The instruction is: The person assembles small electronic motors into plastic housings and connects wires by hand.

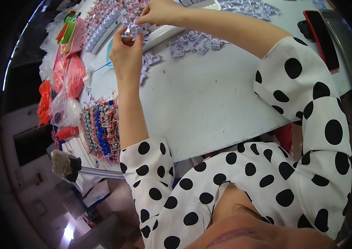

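Fingers (pixel 123 35) pinch a grey part (pixel 136 29) (table edge (pixel 209 143) far) — room nearby.

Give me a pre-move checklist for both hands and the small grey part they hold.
1. Left hand grips the small grey part: ok.
2. Right hand pinches the same part from above: ok.
3. More loose grey parts lie near the hands: ok.
4. Bare stretch of white table lies before the person: ok.
5. Part correctly seated or aligned: cannot tell, too small.
6. Phone lies apart from the hands: ok.

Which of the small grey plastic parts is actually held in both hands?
The grey part pinched between left hand and right hand; the others lie loose on the white table.
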The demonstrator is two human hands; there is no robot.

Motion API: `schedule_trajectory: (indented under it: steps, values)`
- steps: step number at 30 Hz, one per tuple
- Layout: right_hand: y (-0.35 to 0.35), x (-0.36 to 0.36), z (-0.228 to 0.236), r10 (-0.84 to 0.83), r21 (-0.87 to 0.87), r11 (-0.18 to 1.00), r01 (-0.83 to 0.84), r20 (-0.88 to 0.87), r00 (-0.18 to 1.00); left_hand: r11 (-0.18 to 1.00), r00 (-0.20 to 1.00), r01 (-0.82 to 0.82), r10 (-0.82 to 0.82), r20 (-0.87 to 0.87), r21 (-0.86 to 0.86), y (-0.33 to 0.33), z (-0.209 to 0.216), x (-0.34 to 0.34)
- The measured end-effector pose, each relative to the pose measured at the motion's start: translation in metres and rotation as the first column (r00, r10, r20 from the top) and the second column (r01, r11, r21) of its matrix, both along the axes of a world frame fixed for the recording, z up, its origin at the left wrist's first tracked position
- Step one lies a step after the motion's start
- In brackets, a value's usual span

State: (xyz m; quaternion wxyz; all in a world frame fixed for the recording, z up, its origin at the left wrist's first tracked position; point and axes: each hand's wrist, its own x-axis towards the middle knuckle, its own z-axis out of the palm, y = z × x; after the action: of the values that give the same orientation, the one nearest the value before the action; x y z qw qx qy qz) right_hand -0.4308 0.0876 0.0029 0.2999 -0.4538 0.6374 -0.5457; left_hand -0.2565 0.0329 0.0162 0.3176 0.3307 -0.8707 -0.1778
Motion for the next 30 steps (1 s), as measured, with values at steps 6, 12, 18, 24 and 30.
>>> schedule_trajectory:
  steps: [6,12,18,24,30]
  values:
    - [-0.039,0.006,-0.011,-0.188,-0.029,0.981,0.194,-0.43,0.883,0.978,0.984,0.006,0.032,0.178,-0.21,0.005,0.004,0.0]
    - [-0.113,0.017,0.031,-0.126,0.46,0.749,0.477,-0.607,0.785,0.989,0.966,0.052,-0.014,0.259,-0.14,0.001,0.001,-0.031]
    - [-0.109,0.029,0.027,0.129,0.364,0.916,0.168,-0.664,0.737,0.995,0.949,-0.096,0.093,0.301,-0.003,-0.023,0.018,-0.009]
    - [-0.096,0.011,0.023,0.163,0.332,0.942,0.053,-0.587,0.793,0.997,0.946,-0.065,0.05,0.321,0.036,-0.023,0.014,-0.027]
    - [-0.098,0.031,0.053,0.165,0.611,0.728,0.311,-0.596,0.786,0.997,0.938,-0.057,0.072,0.34,-0.054,-0.009,0.006,-0.042]
